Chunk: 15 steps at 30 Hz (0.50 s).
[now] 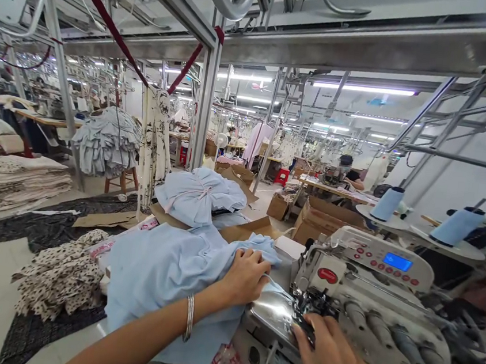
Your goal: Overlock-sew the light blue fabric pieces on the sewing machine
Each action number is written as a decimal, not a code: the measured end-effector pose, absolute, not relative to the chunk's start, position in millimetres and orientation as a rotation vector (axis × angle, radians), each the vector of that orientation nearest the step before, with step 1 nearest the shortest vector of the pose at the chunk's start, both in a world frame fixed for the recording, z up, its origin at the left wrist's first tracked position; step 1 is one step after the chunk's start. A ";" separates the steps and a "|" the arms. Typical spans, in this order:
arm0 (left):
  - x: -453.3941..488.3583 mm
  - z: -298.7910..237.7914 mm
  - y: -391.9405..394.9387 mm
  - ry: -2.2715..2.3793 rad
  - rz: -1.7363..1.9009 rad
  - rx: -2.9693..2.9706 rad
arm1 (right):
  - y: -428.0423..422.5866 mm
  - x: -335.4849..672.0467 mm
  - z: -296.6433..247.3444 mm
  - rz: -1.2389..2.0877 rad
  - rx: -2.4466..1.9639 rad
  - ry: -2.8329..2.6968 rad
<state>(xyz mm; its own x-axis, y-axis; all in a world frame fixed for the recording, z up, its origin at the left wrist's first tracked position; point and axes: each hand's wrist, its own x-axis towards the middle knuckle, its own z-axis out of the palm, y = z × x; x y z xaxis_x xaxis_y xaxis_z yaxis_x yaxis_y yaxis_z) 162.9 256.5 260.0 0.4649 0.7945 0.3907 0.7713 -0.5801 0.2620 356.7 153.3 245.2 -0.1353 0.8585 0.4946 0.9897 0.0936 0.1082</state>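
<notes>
Q. Head view: where does the light-blue, crumpled fabric [164, 266] lie?
A. Heaped along the left edge of the polished metal sewing plate [272, 308]; my left hand [245, 276] pinches its bunched folds. My right hand [335, 354] reaches the white, button-panelled sewing machine [367, 296]; whether it grips anything, I cannot tell.
Q. Likely faults?
A. Slack folds could snag if my left hold loosened.
Q. Orientation?
A. Long axis slanting, near left to far right; bunched end toward the machine.
</notes>
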 end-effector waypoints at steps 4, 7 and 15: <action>162.2 263.4 250.5 1.401 0.763 2.646 | 152.1 337.3 254.3 -0.761 -1.819 -2.070; 160.4 267.3 241.1 1.360 0.784 2.658 | 152.6 328.5 261.3 -0.863 -1.844 -2.082; 161.2 275.5 222.4 1.207 0.857 2.758 | 178.0 309.5 265.2 -0.947 -1.988 -2.025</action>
<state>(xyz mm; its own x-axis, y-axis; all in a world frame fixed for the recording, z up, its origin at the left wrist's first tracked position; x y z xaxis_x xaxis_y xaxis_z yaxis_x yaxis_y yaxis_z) 161.2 222.4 275.5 0.5524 0.6829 0.4780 0.6765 -0.7023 0.2216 309.5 178.0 265.2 -0.1108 0.8473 0.5194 0.9420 -0.0770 0.3267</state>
